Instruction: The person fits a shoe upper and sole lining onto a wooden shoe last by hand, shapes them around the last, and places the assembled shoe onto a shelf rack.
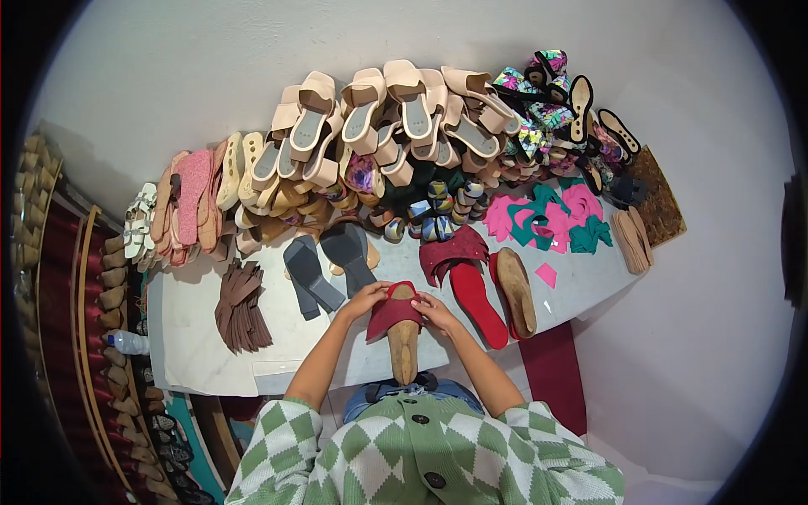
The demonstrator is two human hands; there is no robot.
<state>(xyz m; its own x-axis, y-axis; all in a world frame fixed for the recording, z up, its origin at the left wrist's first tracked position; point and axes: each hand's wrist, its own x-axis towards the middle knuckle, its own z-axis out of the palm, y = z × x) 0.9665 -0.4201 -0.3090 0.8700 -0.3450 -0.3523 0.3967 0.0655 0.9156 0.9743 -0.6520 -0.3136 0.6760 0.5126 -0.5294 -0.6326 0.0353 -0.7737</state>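
Though lying off the table (581, 290), just beyond its left edge, a plastic bottle (130, 342) beside racked shoe forms (112, 299). At the table's far left corner, white sandals (139, 223), then a stack of pink shoes (198, 198). Nearer the left edge, a bunch of brown straps (242, 310) on a white sheet (198, 341). Farther in, dark grey soles (311, 273); behind, along the far edge, a tall heap of beige heeled sandals (412, 109). At the middle of the near edge, left hand (368, 299) with fingers bent together and clamped on the left side of a dark red band (391, 315). Wrapped across the far end of a brown shoe form (404, 353), with the other end toward the checked sweater (396, 454). Right hand (433, 311) opposite, fingers clamped on the band's right side. Just beyond, a red fringed piece (454, 255), a red sole (476, 305) and another brown form (513, 290). Toward the far right corner, patterned shoes (547, 114) above pink and green cut pieces (551, 217). By the right edge, tan soles (629, 241).
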